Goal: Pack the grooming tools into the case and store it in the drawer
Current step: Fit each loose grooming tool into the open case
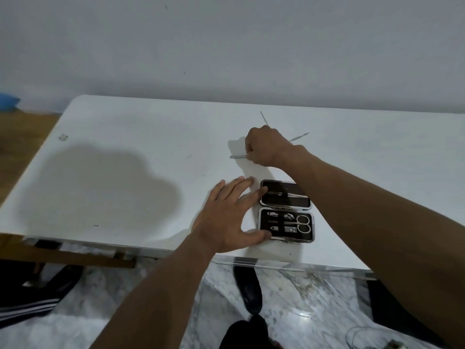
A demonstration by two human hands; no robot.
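An open black grooming case [286, 210] lies flat on the white table [125, 159] near its front edge. Its near half holds scissors [303, 224] and two nail clippers; a slim metal tool lies across the far half. My left hand [231, 212] rests spread against the case's left side, fingertips touching both halves. Beyond the case, my right hand [266, 146] is shut on a thin metal tool [237, 156] whose tip sticks out to the left on the table. Two more thin tools lie loose behind that hand: one [264, 118] at the back, one [299, 136] to the right.
A plain wall stands right behind the table. Wooden furniture [75, 255] sits below the table's front left edge. Marble floor, dark shoes [247, 285] and striped dark clothing [27, 306] show below. A blue object [7, 100] is at the far left.
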